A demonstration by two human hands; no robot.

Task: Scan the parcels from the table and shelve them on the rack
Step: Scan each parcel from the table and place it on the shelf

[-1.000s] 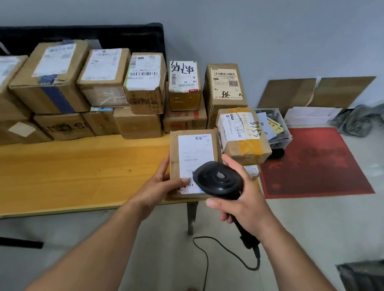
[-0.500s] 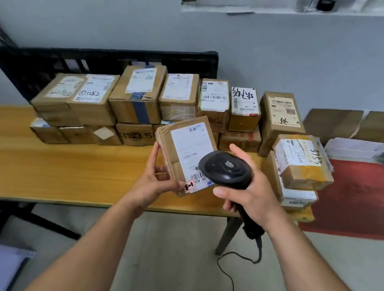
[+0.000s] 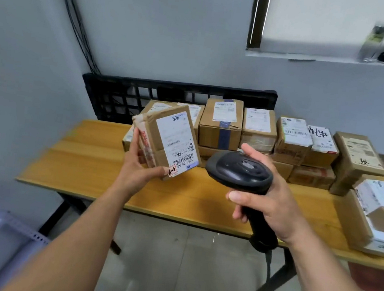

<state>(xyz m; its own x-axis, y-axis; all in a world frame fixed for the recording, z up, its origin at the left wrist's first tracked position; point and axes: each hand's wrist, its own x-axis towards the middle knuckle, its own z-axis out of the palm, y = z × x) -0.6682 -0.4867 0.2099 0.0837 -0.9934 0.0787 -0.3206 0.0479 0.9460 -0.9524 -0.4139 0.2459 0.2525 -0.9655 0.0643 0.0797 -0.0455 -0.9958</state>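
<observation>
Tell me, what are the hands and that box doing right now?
Left hand grips parcel above table. Right hand holds scanner beside its label. Nothing between them.

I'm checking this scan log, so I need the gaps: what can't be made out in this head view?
Head view:
- Held parcel label: fine print blurred, too small to read.
- Scanner window: faces away; only its back shows.
- Bottom-row boxes: partly hidden behind the parcel and scanner.
- Right-edge box: cut off by the frame.
- Scanner trigger: hidden under its head and the right hand.
</observation>
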